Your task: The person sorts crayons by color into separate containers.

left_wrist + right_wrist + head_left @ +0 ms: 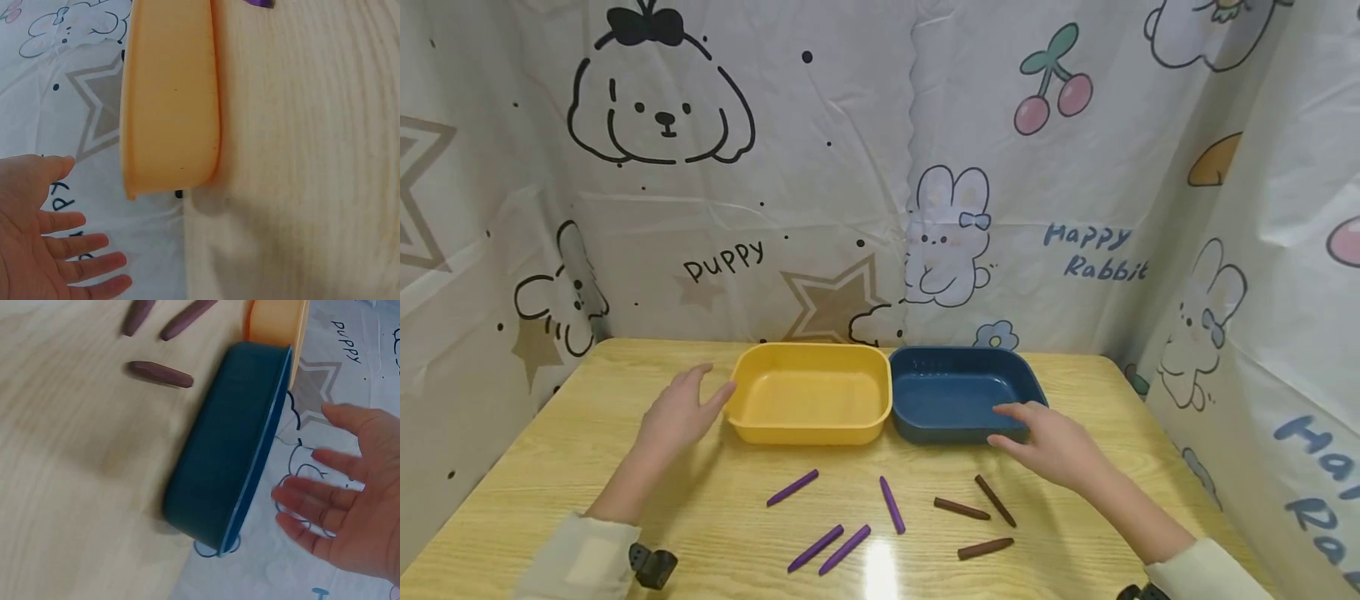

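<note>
My left hand (679,417) hovers by the left end of the yellow tray (808,435), its fingers spread and holding nothing. In the left wrist view the same hand's fingers (75,247) are extended, apart from the tray's side. Near the right front corner of the dark blue tray (955,435) is my right hand (1056,446), fingers loosely spread around nothing. The right wrist view shows its palm empty. Several purple crayons (845,550) lie in front of the yellow tray. Three brown crayons (962,508) lie in front of the blue one.
Both trays stand side by side at the back of the wooden table (715,533). Behind it and on both sides hangs a white curtain (850,167) printed with cartoon animals. A small black device (653,567) sits on my left wrist.
</note>
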Available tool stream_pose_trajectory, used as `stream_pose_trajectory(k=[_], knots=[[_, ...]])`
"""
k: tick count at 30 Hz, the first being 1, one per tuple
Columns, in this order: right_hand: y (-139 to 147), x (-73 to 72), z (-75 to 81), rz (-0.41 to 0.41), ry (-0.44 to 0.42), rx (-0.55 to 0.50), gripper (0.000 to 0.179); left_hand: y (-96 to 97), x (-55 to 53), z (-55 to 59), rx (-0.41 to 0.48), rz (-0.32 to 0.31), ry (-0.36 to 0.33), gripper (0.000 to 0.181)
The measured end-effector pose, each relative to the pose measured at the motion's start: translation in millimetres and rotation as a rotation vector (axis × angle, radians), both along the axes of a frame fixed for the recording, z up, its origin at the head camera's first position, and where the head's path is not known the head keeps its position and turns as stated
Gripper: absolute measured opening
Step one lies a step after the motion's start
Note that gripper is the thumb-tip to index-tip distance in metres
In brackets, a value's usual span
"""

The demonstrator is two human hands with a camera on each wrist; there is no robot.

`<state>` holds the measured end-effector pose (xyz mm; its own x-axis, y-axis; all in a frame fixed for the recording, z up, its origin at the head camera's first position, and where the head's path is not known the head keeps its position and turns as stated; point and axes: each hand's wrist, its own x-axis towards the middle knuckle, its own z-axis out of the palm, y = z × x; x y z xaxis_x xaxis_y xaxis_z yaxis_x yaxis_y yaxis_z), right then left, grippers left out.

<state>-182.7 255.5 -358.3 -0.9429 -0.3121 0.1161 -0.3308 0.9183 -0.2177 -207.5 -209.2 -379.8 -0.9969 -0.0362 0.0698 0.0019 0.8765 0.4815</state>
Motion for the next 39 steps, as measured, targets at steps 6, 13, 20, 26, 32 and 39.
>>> stream_pose_trajectory(k=[6, 13, 20, 26, 32, 39], knots=[[4, 7.0, -15.6, 0.052, -0.077, -0.070, 0.035, -3.3, -2.1, -15.4, 0.088, -0.010, -0.001, 0.076], [5, 9.9, -39.9, 0.032, -0.165, -0.092, 0.031, -5.1, -0.4, -23.1, 0.187, -0.028, -0.037, 0.064], [3, 12.8, -59.7, 0.039, -0.254, -0.152, 0.033, -5.0, 0.0, -29.8, 0.263, -0.034, -0.048, 0.061], [3, 14.9, -71.0, 0.057, -0.289, -0.167, 0.034, -1.9, -1.1, -37.2, 0.277, -0.049, -0.050, 0.060], [5, 16.1, -75.9, 0.087, -0.291, -0.188, 0.032, -0.7, -2.8, -41.4, 0.303, -0.029, -0.045, 0.060], [4, 18.0, -75.9, 0.097, -0.249, -0.170, 0.024, 1.5, -1.9, -42.2, 0.334, -0.006, -0.049, 0.059]])
